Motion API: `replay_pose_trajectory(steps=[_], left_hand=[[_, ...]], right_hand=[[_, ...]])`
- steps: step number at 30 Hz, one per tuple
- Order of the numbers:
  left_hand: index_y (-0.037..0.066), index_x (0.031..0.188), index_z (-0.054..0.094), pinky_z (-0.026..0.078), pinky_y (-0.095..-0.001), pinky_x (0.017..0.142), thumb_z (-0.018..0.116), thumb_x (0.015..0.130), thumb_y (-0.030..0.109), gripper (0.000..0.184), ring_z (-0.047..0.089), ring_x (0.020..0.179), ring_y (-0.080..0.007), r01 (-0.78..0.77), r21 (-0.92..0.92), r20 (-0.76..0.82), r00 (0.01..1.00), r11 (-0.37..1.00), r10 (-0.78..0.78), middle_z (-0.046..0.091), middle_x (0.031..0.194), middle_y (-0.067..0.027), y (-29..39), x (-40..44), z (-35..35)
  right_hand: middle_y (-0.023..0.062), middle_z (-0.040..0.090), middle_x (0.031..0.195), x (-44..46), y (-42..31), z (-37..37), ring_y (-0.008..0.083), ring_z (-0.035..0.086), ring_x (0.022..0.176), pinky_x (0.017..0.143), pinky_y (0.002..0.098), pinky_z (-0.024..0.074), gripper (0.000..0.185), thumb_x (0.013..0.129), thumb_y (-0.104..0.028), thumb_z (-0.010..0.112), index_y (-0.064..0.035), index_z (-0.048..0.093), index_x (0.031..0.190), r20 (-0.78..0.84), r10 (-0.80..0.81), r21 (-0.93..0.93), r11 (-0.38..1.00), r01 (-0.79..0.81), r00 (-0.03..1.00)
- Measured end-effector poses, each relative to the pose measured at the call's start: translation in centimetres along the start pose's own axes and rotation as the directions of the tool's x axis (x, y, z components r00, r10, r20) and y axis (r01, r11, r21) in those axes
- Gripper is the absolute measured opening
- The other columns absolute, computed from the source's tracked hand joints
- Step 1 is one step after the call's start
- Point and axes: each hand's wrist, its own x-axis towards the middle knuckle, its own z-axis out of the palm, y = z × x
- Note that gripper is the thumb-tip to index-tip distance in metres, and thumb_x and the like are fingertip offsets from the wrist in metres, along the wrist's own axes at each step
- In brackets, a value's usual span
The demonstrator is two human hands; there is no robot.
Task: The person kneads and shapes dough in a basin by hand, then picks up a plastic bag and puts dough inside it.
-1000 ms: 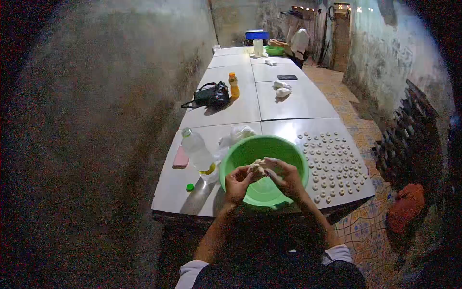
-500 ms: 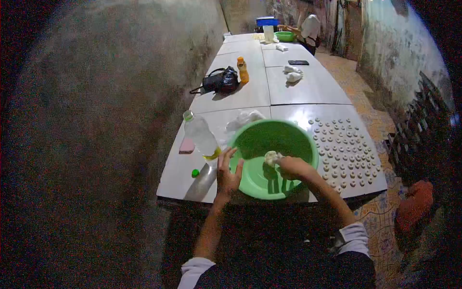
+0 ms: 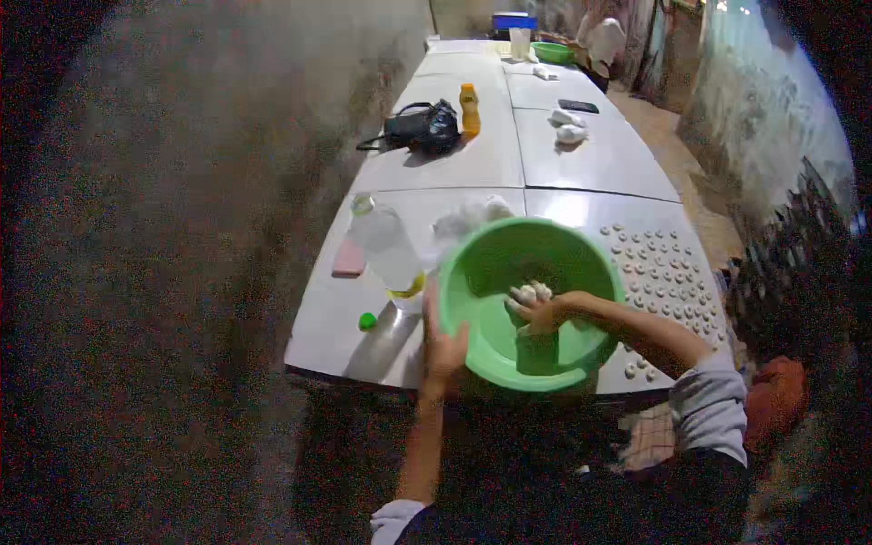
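Observation:
The green basin (image 3: 474, 350) stands at the near end of the table. My left hand (image 3: 445, 350) is at its left rim, fingers along the outside and thumb over the edge; the hand is slightly blurred. Inside the basin, my right hand (image 3: 545, 313) has its fingers around a pale lump of dough (image 3: 534, 291), partly hidden by them. Just left of the basin stands a large clear bottle (image 3: 386, 250) with a yellow band near its base and no cap on. A green cap (image 3: 367, 321) lies in front of it.
Rows of small pale ring-shaped pieces (image 3: 661, 272) cover the table's right side. Behind the basin lies a clear plastic bag (image 3: 468, 218). Farther back are a black bag (image 3: 422, 127), an orange bottle (image 3: 470, 111), white bundles (image 3: 569, 129) and a phone (image 3: 579, 106). Another person (image 3: 601, 45) is at the far end.
My right hand has lowered the dough from above the basin's floor down into it. The left hand has moved from beside the bottle onto the rim. The view has shifted slightly.

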Motion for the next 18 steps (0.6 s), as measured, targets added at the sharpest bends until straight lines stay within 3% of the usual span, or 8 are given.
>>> replay_pose_trajectory(steps=[2, 4, 6, 11, 12, 15, 16, 18], left_hand=[[-0.001, 0.126, 0.025, 0.029, -0.0331, 0.096, 0.056, 0.07, 0.0, 0.064, 0.036, 0.114, -0.0232, 0.128, -0.175, -0.166, 0.973, 0.976, -0.157, 0.036, 0.125, -0.0164, 0.1, -0.8, 0.3], [-0.002, 0.121, 0.034, 0.038, -0.0306, 0.085, 0.056, 0.072, 0.001, 0.054, 0.048, 0.097, -0.021, 0.432, -0.388, 0.064, 0.894, 0.814, -0.443, 0.048, 0.112, -0.0138, -1.1, -1.1, 0.1], [-0.003, 0.113, 0.04, 0.041, -0.03, 0.078, 0.054, 0.073, 0.002, 0.043, 0.052, 0.086, -0.0193, 0.378, -0.281, -0.004, 0.919, 0.882, -0.395, 0.053, 0.099, -0.0112, -0.5, -1.2, 0.2], [-0.003, 0.112, 0.038, 0.038, -0.0312, 0.082, 0.047, 0.068, -0.001, 0.045, 0.048, 0.092, -0.0198, 0.452, -0.288, -0.039, 0.875, 0.844, -0.482, 0.049, 0.101, -0.0112, 3.1, -0.7, 0.1], [-0.003, 0.114, 0.036, 0.037, -0.0318, 0.085, 0.046, 0.067, -0.002, 0.048, 0.047, 0.095, -0.0201, 0.49, -0.295, -0.057, 0.848, 0.82, -0.527, 0.048, 0.104, -0.0121, 3.7, -0.6, 0.1], [-0.003, 0.119, 0.031, 0.034, -0.0327, 0.089, 0.045, 0.067, -0.002, 0.054, 0.044, 0.1, -0.0214, 0.356, -0.37, -0.105, 0.902, 0.858, -0.419, 0.045, 0.109, -0.0136, -0.3, -1.4, 0.8], [-0.003, 0.121, 0.029, 0.034, -0.0325, 0.089, 0.045, 0.067, -0.002, 0.056, 0.043, 0.101, -0.0217, 0.294, -0.32, -0.162, 0.919, 0.901, -0.358, 0.044, 0.11, -0.0136, -0.4, -1.4, 1.1], [-0.004, 0.121, 0.029, 0.032, -0.0321, 0.09, 0.045, 0.067, -0.002, 0.056, 0.042, 0.104, -0.0219, 0.398, -0.495, -0.137, 0.842, 0.773, -0.522, 0.042, 0.113, -0.014, 0.0, -1.2, 1.4]], right_hand=[[0.0184, 0.028, 0.131, -0.4, 0.8, -1.1, 0.0422, 0.033, 0.112, 0.092, 0.0485, 0.0303, 0.073, 0.067, -0.028, 0.059, -0.0155, 0.023, 0.129, -0.115, -0.289, -0.176, 0.948, 0.267, 0.95], [0.0183, 0.038, 0.123, -1.3, -1.2, -5.0, 0.0394, 0.039, 0.109, 0.092, 0.0471, 0.0319, 0.063, 0.069, -0.02, 0.06, -0.0112, 0.032, 0.124, -0.057, -0.161, 0.013, 0.987, 0.162, 0.985], [0.0202, 0.034, 0.123, -0.8, -0.1, -4.9, 0.0375, 0.042, 0.104, 0.089, 0.0426, 0.037, 0.056, 0.071, -0.012, 0.056, -0.0068, 0.035, 0.123, -0.347, -0.042, 0.243, 0.961, 0.133, 0.937], [0.02, 0.055, 0.066, 3.4, -1.1, -4.3, 0.0334, 0.057, 0.067, 0.056, 0.0416, 0.0445, 0.014, 0.072, -0.01, 0.051, 0.0032, 0.055, 0.077, -0.269, 0.342, 0.563, 0.814, -0.141, 0.9], [0.021, 0.054, 0.065, 4.8, -1.1, -1.6, 0.0357, 0.056, 0.063, 0.056, 0.0422, 0.0446, 0.015, 0.071, -0.011, 0.05, 0.002, 0.055, 0.077, -0.517, 0.321, 0.515, 0.857, -0.011, 0.794], [0.0238, 0.057, 0.075, 4.4, -6.7, -5.2, 0.0366, 0.057, 0.069, 0.058, 0.0433, 0.0448, 0.015, 0.067, -0.006, 0.052, 0.0003, 0.057, 0.08, -0.355, 0.368, 0.449, 0.873, -0.188, 0.859], [0.0237, 0.057, 0.074, 4.4, -7.5, -4.6, 0.0344, 0.057, 0.068, 0.058, 0.0416, 0.0447, 0.014, 0.069, -0.008, 0.051, 0.0009, 0.059, 0.077, -0.483, 0.234, 0.482, 0.875, 0.033, 0.844], [0.0221, 0.058, 0.074, 2.3, -10.7, -6.3, 0.0302, 0.059, 0.069, 0.06, 0.0375, 0.0451, 0.014, 0.067, -0.007, 0.055, 0.0011, 0.06, 0.077, -0.258, 0.082, 0.521, 0.851, 0.067, 0.963]])
